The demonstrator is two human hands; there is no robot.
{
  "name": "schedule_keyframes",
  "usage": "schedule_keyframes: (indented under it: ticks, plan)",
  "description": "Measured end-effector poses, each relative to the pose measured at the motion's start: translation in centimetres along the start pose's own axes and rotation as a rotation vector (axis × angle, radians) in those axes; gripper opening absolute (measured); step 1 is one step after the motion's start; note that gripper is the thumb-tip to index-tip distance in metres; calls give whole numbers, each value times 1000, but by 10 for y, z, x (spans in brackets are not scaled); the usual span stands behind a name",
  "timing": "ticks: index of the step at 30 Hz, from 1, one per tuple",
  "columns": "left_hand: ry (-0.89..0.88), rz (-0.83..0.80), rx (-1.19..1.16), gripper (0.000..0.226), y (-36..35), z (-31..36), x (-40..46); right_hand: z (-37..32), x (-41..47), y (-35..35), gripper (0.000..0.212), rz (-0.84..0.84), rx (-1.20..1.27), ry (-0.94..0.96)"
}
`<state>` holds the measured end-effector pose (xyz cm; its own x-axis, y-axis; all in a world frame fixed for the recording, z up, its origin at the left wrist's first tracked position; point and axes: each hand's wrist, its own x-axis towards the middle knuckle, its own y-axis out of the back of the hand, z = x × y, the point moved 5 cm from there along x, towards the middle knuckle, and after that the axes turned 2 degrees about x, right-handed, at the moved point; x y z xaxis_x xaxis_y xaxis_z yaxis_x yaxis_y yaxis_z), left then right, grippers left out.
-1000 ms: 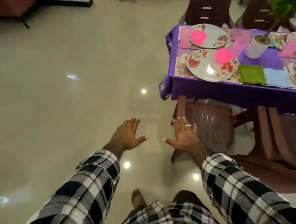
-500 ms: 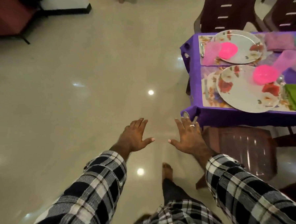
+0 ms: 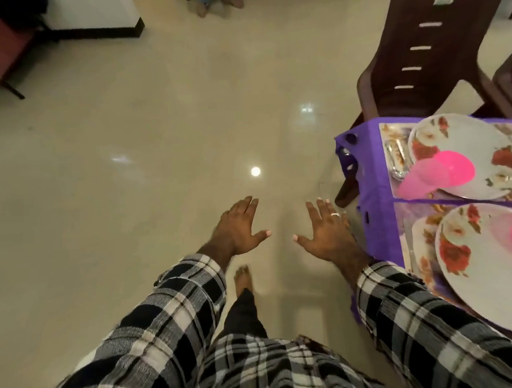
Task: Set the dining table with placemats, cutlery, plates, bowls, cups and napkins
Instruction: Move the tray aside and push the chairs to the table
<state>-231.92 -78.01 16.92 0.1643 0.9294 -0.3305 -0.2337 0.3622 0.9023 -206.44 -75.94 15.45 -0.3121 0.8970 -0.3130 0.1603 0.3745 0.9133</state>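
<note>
Plaid sleeves lead to my left hand (image 3: 240, 225) and right hand (image 3: 328, 234) — both spread flat, holding nothing, over the floor. At three o'clock, the purple desk (image 3: 375, 193) carries floral plates (image 3: 466, 153) — pink cups (image 3: 423, 176) beyond.

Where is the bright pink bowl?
In the head view, the pink bowl sits on the far flowered plate at the right edge, on the purple table, right of the right hand.
</note>
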Motion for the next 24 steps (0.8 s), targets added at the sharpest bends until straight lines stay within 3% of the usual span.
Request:
schedule_keyframes:
  ticks: [10,24]
  plan:
    - [-124,-41,38,110,130,-88,232,-16,223,92,104,28,123,-160]
    - [-227,-53,126,106,278,-83,618,103,588,252,103,41,102,-200]
